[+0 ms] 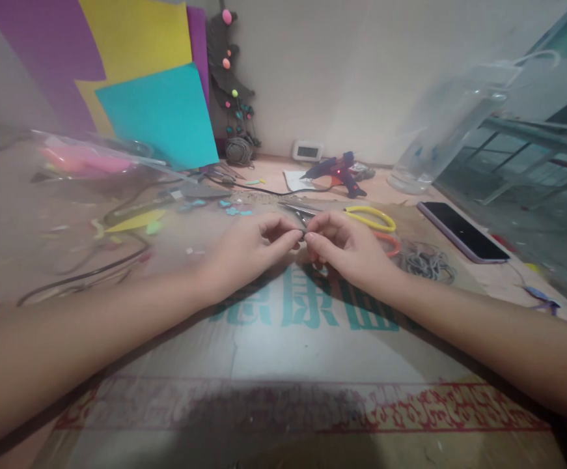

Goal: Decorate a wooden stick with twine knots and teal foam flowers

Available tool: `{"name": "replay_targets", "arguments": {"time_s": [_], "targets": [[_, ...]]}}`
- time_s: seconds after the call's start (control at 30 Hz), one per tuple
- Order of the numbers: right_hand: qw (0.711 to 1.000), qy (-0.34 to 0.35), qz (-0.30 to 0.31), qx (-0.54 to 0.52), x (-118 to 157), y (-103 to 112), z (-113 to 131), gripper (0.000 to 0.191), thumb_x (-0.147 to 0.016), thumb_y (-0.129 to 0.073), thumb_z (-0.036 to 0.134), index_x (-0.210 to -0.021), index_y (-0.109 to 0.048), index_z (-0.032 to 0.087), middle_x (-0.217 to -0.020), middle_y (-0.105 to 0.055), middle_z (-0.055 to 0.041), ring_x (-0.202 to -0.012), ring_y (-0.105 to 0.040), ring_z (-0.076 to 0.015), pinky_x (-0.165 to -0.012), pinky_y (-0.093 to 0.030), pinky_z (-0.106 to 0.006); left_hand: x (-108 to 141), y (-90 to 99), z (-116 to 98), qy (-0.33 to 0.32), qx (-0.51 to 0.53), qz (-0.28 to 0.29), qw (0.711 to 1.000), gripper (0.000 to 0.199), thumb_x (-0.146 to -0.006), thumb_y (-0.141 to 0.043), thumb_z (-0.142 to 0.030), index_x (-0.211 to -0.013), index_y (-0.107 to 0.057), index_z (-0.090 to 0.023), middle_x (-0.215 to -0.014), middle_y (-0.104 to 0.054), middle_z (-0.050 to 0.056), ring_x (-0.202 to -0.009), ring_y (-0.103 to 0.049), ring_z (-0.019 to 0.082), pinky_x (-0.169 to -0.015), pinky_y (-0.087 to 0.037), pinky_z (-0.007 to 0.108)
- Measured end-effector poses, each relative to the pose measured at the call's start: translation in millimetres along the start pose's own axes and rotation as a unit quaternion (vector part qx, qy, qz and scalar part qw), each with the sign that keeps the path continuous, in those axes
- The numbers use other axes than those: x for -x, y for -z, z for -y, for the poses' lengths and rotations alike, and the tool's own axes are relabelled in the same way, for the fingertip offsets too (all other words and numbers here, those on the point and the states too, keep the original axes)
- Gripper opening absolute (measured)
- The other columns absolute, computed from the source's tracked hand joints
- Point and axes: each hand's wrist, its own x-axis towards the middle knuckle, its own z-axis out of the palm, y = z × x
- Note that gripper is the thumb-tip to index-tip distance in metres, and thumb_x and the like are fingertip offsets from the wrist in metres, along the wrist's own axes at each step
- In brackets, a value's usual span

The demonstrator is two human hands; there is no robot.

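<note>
My left hand [268, 244] and my right hand [344, 247] meet over the middle of a cardboard sheet [288, 355]. Thumb and forefinger of each are pinched together, the tips almost touching. Something small and dark shows between them, too little of it to name. Just behind the right hand lie scissors [371, 215] with one yellow and one orange handle loop, blades pointing left. A tangle of grey cord [424, 260] rests right of the right hand. Small blue paper scraps [237, 210] lie beyond the left hand.
At the back are a dark glue gun [334, 170] with a red light, a small white digital clock [307, 151] and a clear bottle [449, 137]. A phone [461, 231] lies at right. Coloured paper sheets [159, 117] stand at back left, above a clear bag [92, 159] of pink things.
</note>
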Motion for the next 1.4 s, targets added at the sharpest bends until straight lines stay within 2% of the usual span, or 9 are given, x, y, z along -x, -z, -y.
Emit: {"name": "replay_targets", "arguments": {"time_s": [0.27, 0.43, 0.53, 0.73, 0.93, 1.2, 1.27, 1.4], "targets": [[1.000, -0.008, 0.007, -0.028, -1, 0, 3, 0.015, -0.090, -0.061, 0.030, -0.089, -0.052, 0.019, -0.060, -0.059, 0.0049, -0.050, -0.053, -0.0081, -0.046, -0.042, -0.020, 0, 1.0, 0, -0.014, 0.002, 0.015, 1.000, 0.022, -0.094, -0.057, -0.033, -0.088, -0.073, -0.020, -0.085, -0.075, 0.001, -0.079, -0.066, 0.016, -0.077, -0.051, 0.028], [1.000, 0.006, -0.003, -0.011, 0, 1, 3, 0.013, -0.092, -0.060, 0.029, -0.090, -0.052, 0.019, -0.061, -0.059, 0.0050, -0.051, -0.052, -0.0075, -0.046, -0.042, -0.019, 0, -0.9, 3, 0.013, 0.061, 0.013, 0.998, 0.022, -0.092, -0.060, -0.037, -0.097, -0.073, -0.019, -0.094, -0.076, 0.003, -0.083, -0.068, 0.017, -0.077, -0.052, 0.028], [1.000, 0.017, -0.004, -0.003, 0, 1, 1, 0.014, -0.092, -0.060, 0.030, -0.090, -0.052, 0.019, -0.061, -0.059, 0.0049, -0.052, -0.053, -0.0075, -0.047, -0.042, -0.019, -1, -2.1, 1, 0.026, 0.086, 0.005, 0.996, 0.021, -0.091, -0.060, -0.037, -0.093, -0.071, -0.019, -0.092, -0.075, 0.004, -0.080, -0.067, 0.016, -0.073, -0.052, 0.027], [1.000, 0.024, 0.000, 0.010, 1, 0, -1, 0.017, -0.092, -0.061, 0.034, -0.091, -0.053, 0.019, -0.064, -0.060, 0.0047, -0.053, -0.055, -0.0083, -0.049, -0.043, -0.021, -2, -2.2, -1, 0.026, 0.064, 0.000, 0.998, 0.014, -0.089, -0.059, -0.031, -0.087, -0.068, -0.021, -0.087, -0.074, 0.002, -0.079, -0.066, 0.016, -0.073, -0.052, 0.028], [0.999, 0.010, 0.026, -0.034, 2, 2, 1, 0.021, -0.093, -0.059, 0.039, -0.097, -0.054, 0.019, -0.065, -0.060, 0.0039, -0.053, -0.055, -0.0089, -0.047, -0.044, -0.021, -2, 0.3, 0, 0.006, 0.045, -0.011, 0.999, 0.014, -0.090, -0.058, -0.028, -0.084, -0.066, -0.019, -0.085, -0.072, 0.001, -0.079, -0.064, 0.015, -0.073, -0.049, 0.025], [0.999, 0.002, 0.028, -0.045, 1, 1, 1, 0.019, -0.092, -0.061, 0.034, -0.102, -0.055, 0.019, -0.061, -0.058, 0.0056, -0.053, -0.054, -0.0095, -0.048, -0.043, -0.021, -2, 0.3, 0, -0.006, 0.014, -0.018, 1.000, 0.017, -0.091, -0.057, -0.030, -0.086, -0.067, -0.018, -0.085, -0.072, 0.002, -0.079, -0.064, 0.016, -0.072, -0.049, 0.026], [0.998, 0.002, 0.018, -0.058, 0, 2, 3, 0.019, -0.093, -0.059, 0.035, -0.102, -0.056, 0.019, -0.069, -0.063, 0.0030, -0.052, -0.054, -0.0087, -0.046, -0.042, -0.021, -2, 0.1, 1, -0.004, 0.011, -0.021, 1.000, 0.017, -0.091, -0.057, -0.030, -0.085, -0.067, -0.019, -0.085, -0.072, 0.002, -0.078, -0.064, 0.016, -0.072, -0.049, 0.026], [0.995, 0.038, -0.070, -0.058, -5, 10, 6, 0.006, -0.091, -0.060, 0.024, -0.091, -0.055, 0.020, -0.089, -0.070, -0.0009, -0.049, -0.049, -0.0048, -0.046, -0.042, -0.021, -2, 0.3, 1, 0.002, 0.015, -0.028, 0.999, 0.016, -0.091, -0.057, -0.031, -0.083, -0.065, -0.021, -0.084, -0.072, 0.001, -0.077, -0.063, 0.016, -0.072, -0.050, 0.028]]}}
